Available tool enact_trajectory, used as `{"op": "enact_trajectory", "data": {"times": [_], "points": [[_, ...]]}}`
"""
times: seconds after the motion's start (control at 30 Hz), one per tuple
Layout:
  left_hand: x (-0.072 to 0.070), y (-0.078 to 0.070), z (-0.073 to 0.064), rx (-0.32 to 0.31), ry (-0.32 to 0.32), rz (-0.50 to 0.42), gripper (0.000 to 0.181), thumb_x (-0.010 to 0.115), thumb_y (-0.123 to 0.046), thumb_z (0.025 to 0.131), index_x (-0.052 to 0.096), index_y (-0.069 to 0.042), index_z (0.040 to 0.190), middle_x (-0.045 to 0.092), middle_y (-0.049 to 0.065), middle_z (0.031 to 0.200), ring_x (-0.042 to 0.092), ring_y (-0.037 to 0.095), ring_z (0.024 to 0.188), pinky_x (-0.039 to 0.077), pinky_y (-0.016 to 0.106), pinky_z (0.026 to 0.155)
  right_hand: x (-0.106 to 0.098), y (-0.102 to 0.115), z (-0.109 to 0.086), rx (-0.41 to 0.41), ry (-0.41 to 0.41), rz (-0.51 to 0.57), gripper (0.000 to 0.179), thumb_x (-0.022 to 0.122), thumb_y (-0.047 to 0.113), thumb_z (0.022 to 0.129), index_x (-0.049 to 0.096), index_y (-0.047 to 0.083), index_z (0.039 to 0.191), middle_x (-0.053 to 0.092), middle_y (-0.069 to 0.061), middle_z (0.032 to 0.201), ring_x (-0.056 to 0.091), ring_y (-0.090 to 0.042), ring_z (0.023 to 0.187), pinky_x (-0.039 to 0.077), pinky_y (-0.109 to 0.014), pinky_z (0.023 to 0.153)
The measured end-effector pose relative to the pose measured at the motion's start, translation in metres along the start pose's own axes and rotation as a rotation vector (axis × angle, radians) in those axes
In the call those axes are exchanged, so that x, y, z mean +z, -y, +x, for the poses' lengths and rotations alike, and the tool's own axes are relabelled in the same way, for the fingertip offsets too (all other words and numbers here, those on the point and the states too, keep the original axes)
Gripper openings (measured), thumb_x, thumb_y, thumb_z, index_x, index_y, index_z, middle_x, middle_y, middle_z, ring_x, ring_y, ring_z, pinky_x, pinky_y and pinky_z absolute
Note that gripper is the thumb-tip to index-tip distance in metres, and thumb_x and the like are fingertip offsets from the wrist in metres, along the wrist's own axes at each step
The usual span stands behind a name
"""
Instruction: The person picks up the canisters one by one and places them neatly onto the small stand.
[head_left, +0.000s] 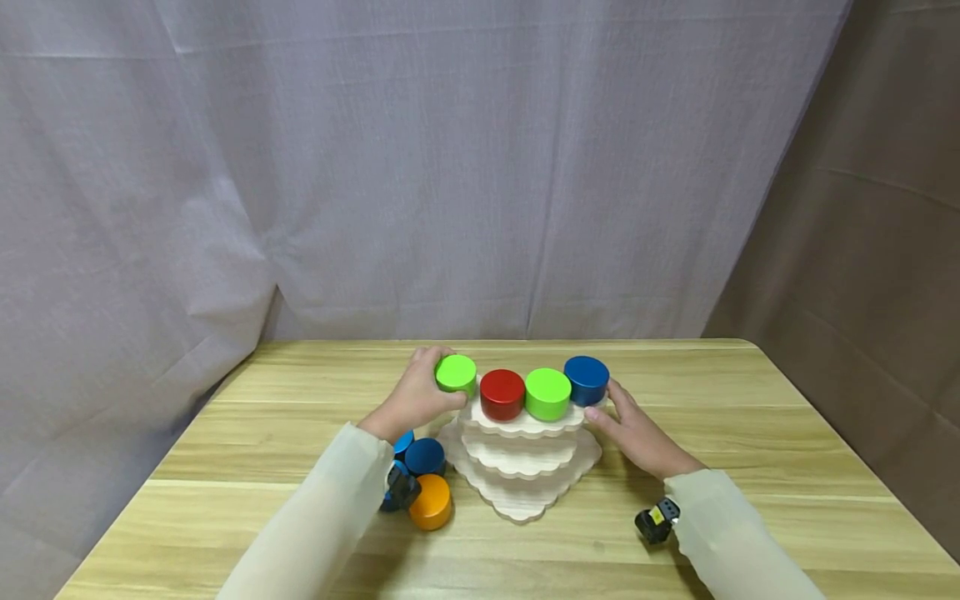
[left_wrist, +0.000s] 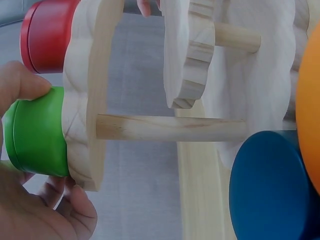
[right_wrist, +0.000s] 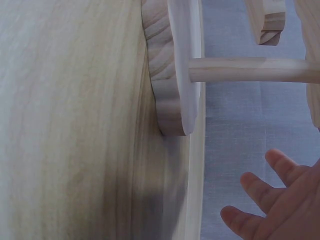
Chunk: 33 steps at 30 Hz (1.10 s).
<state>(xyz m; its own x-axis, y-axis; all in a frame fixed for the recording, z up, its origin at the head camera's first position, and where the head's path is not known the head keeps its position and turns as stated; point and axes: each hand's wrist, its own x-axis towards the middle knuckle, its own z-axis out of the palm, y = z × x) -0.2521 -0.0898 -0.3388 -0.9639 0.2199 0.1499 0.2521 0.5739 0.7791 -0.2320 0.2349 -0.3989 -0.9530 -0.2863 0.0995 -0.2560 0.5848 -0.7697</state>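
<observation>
Your left hand (head_left: pixel 420 398) grips a green tin (head_left: pixel 456 373) at the left end of the top tier (head_left: pixel 521 427) of the wooden stand (head_left: pixel 522 502), next to the red tin (head_left: pixel 502 394). Your right hand (head_left: pixel 641 435) is at the blue tin (head_left: pixel 587 381) on the far right, fingers spread; whether they touch it or the tier's edge is hard to tell. You seem to be setting out the top row. The next move likely calls for a gentle, level release, leaving the red tin undisturbed on its perch above the worktop (head_left: pixel 570 554).
</observation>
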Motion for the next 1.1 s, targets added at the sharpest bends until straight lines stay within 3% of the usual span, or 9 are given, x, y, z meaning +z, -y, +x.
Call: {"op": "enact_trajectory", "data": {"times": [0.27,0.63,0.9,1.1], "points": [[0.001,0.001,0.001,-0.011,-0.001,-0.012,0.059,0.074,-0.011,0.077,0.048,-0.003,0.130,0.047,0.013,0.119,0.047,0.026,0.101,0.046,0.040,0.086,0.000,0.001,0.000,0.004,0.002,-0.002,0.077,0.046,0.040,0.101,0.000,0.011,0.155,0.008,-0.029,0.156,0.009,-0.053,0.140,0.013,-0.076,0.100],[0.000,0.005,-0.002,0.028,-0.014,-0.025,0.070,0.076,-0.013,0.078,0.043,-0.004,0.139,0.048,0.014,0.124,0.045,0.028,0.108,0.044,0.045,0.092,0.000,0.000,0.000,0.010,-0.002,0.004,0.077,0.045,0.041,0.101,-0.001,0.011,0.155,0.007,-0.028,0.157,0.008,-0.052,0.141,0.012,-0.076,0.101],[-0.016,0.009,-0.016,0.095,-0.055,-0.034,0.072,0.075,-0.014,0.080,0.040,-0.006,0.142,0.045,0.016,0.135,0.042,0.033,0.122,0.043,0.049,0.095,0.001,0.002,0.000,0.014,0.000,0.005,0.077,0.045,0.041,0.101,-0.001,0.012,0.156,0.007,-0.028,0.156,0.008,-0.053,0.140,0.012,-0.077,0.100],[-0.032,0.019,-0.028,0.101,-0.098,-0.028,0.073,0.075,-0.016,0.080,0.038,-0.007,0.143,0.041,0.017,0.141,0.039,0.034,0.127,0.042,0.053,0.096,0.001,0.002,-0.001,-0.002,-0.001,0.008,0.076,0.045,0.038,0.101,-0.001,0.011,0.155,0.008,-0.029,0.156,0.009,-0.054,0.140,0.013,-0.077,0.099]]}}
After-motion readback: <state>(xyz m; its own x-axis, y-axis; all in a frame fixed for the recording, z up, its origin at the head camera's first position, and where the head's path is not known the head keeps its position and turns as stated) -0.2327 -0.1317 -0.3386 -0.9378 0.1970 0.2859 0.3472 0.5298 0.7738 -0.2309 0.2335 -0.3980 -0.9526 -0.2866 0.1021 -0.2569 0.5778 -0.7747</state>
